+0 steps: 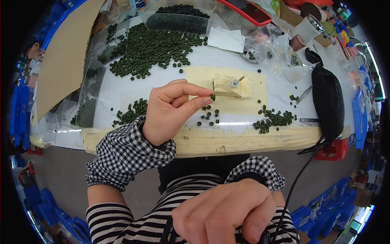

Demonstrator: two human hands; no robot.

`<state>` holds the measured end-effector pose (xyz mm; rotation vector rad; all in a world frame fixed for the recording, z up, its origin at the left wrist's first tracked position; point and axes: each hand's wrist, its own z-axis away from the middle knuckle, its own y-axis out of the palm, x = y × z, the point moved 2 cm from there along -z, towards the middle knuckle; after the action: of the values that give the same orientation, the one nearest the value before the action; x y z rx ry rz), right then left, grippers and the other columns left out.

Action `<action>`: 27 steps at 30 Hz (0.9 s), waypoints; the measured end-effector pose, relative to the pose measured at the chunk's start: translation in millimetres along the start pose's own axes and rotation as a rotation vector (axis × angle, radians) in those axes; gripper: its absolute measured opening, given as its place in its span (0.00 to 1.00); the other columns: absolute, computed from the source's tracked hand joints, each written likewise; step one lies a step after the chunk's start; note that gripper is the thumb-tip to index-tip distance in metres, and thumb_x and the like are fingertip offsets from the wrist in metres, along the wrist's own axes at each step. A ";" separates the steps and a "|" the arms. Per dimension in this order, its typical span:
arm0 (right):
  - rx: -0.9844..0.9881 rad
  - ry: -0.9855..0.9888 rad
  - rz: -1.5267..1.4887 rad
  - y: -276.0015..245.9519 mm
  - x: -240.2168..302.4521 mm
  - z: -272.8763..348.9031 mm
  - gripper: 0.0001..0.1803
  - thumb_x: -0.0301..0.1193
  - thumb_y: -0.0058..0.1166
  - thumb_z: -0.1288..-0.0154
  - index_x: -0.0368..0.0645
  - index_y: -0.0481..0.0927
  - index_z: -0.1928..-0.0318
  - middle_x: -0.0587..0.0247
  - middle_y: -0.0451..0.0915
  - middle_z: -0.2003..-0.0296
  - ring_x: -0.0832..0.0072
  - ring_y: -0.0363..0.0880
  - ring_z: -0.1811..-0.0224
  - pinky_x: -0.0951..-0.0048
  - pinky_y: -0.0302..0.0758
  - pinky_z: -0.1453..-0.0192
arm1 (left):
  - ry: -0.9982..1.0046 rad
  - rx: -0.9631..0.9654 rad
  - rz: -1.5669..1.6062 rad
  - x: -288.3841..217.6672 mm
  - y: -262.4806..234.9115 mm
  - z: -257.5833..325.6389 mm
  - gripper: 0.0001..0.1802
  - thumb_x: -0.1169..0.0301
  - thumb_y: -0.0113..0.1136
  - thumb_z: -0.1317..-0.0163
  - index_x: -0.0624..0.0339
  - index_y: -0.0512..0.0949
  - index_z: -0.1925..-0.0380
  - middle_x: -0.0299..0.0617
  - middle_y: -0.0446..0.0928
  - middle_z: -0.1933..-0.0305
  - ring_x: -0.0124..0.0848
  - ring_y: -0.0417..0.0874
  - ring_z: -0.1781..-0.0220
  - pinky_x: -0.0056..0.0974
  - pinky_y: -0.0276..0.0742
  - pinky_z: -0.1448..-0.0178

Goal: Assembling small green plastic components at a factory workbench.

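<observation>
My left hand [170, 105] is raised over the front of the table, thumb and forefinger pinching a small round dark green part [213, 97]. Just right of it stands a block wrapped in yellowish tape [231, 86], with a thin brown pin [241, 79] sticking up from a hole in it. Several loose green parts [209, 115] lie below the fingertips. My right hand [227, 213] is low and close to the camera, off the table in front of my striped shirt. Its fingers are curled, and their tips are hidden.
A large heap of green parts [150, 49] spreads at the back left beside clear plastic trays [176, 23]. Smaller piles [276, 118] lie at front right and front left. Cardboard [67, 57] leans at left. At right are tweezers [304, 94] and a black mesh pouch [328, 101].
</observation>
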<state>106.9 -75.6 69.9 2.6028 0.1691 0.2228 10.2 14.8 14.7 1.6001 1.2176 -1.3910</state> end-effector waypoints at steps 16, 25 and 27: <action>-0.161 0.210 -0.060 9.7 25.5 -0.3 0.24 0.43 0.37 0.27 0.36 0.79 0.62 0.59 0.76 0.67 0.73 0.71 0.67 0.74 0.65 0.64 | -0.051 -0.039 0.019 -0.9 1.5 -0.4 0.11 0.83 0.65 0.48 0.65 0.82 0.63 0.25 0.56 0.81 0.15 0.58 0.78 0.22 0.58 0.71; 0.008 0.309 0.435 -13.0 62.1 13.3 0.27 0.47 0.35 0.27 0.39 0.81 0.65 0.59 0.74 0.61 0.67 0.70 0.62 0.67 0.65 0.56 | 0.085 -0.021 -0.133 -7.1 0.2 3.8 0.12 0.84 0.65 0.49 0.65 0.83 0.63 0.25 0.55 0.81 0.15 0.57 0.78 0.22 0.55 0.72; -0.269 0.334 0.950 -17.4 84.8 25.2 0.21 0.41 0.42 0.30 0.36 0.82 0.63 0.59 0.76 0.68 0.68 0.71 0.66 0.70 0.68 0.60 | 0.042 -0.010 -0.047 -4.3 2.2 1.6 0.11 0.82 0.65 0.48 0.65 0.82 0.63 0.25 0.56 0.81 0.15 0.58 0.78 0.22 0.55 0.72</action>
<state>193.4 -59.2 50.3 2.1622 -0.9315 0.9290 11.8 11.7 18.4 1.6112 1.2926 -1.3848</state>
